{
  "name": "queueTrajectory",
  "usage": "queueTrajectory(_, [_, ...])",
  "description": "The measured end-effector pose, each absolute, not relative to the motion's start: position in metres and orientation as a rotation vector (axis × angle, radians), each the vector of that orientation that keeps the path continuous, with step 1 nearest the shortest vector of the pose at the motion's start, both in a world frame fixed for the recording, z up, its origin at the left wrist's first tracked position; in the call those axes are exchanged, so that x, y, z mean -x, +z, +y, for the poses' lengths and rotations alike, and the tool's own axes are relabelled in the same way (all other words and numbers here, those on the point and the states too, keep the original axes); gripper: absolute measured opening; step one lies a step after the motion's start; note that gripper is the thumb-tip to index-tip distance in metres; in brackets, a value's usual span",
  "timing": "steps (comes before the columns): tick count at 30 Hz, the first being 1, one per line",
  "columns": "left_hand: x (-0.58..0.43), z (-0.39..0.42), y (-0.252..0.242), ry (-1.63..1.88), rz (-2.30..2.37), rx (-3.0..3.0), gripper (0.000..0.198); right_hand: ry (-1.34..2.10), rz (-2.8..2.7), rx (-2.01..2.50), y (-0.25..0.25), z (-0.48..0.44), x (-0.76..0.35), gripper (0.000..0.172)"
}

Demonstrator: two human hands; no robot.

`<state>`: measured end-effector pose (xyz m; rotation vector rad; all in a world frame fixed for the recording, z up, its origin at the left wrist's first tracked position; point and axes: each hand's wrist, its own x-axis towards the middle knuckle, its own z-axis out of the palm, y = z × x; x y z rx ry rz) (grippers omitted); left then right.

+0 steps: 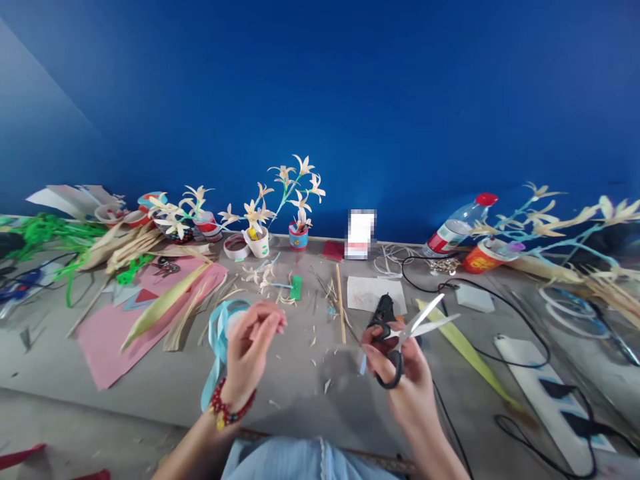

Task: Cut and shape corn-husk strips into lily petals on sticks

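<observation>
My right hand [413,370] grips a pair of black-handled scissors [423,323], with the blades spread and pointing up and right. A small light-blue strip [363,364] shows by its fingers; whether it is held I cannot tell. My left hand [254,340], a red bead bracelet at its wrist, is raised with its fingers curled together; anything between them is hidden. Beside and partly behind it lies a roll of light-blue ribbon [219,333]. Just beyond my right hand is a black glue gun [384,308] near a white sheet [367,287].
Pale flowers stand in a white cup [258,243], a blue-and-red can [299,238] and a red cup [483,257]. Pink paper [107,347] with husks lies left. A plastic bottle [453,233], black cables and a power strip [530,380] are right. A thin stick [341,303] lies midway.
</observation>
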<state>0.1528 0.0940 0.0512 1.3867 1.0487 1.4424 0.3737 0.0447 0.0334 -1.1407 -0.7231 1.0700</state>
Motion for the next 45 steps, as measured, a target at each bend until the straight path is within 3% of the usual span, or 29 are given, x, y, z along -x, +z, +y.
queueTrajectory(6, [-0.092,0.108,0.032,0.753,1.575,-2.233,0.01,1.123,-0.779,1.266,0.016,0.036,-0.383,0.035])
queueTrajectory(10, [-0.082,0.101,0.018,0.214,1.647,-2.511,0.006,1.156,-0.868,1.317,0.014,0.035,-0.376,0.033])
queueTrajectory(13, [-0.083,0.099,0.016,0.067,1.653,-2.566,0.014,1.204,-0.87,1.299,0.013,0.036,-0.37,0.034])
queueTrajectory(17, [-0.091,0.101,0.026,0.309,1.526,-2.468,0.02,1.152,-0.971,1.287,0.017,0.034,-0.365,0.03])
queueTrajectory(21, [-0.114,0.098,0.049,0.541,1.032,-2.278,0.017,0.973,-1.191,1.17,0.03,0.028,-0.362,0.022])
queueTrajectory(25, [-0.142,0.098,0.069,0.537,0.701,-2.228,0.019,0.885,-1.575,1.23,0.039,0.03,-0.362,0.039])
queueTrajectory(31, [-0.163,0.108,0.066,0.72,0.732,-1.798,0.014,1.021,-1.333,1.272,0.035,0.033,-0.359,0.018])
queueTrajectory(35, [-0.185,0.103,0.052,1.036,0.759,-1.191,0.038,1.044,-0.946,1.179,0.031,0.031,-0.358,0.029])
queueTrajectory(39, [-0.207,0.091,0.041,1.062,0.722,-0.876,0.028,1.018,-0.849,1.16,0.024,0.032,-0.355,0.032])
queueTrajectory(45, [-0.208,0.084,0.051,1.135,0.75,-1.08,0.024,1.103,-0.928,1.143,0.017,0.027,-0.35,0.029])
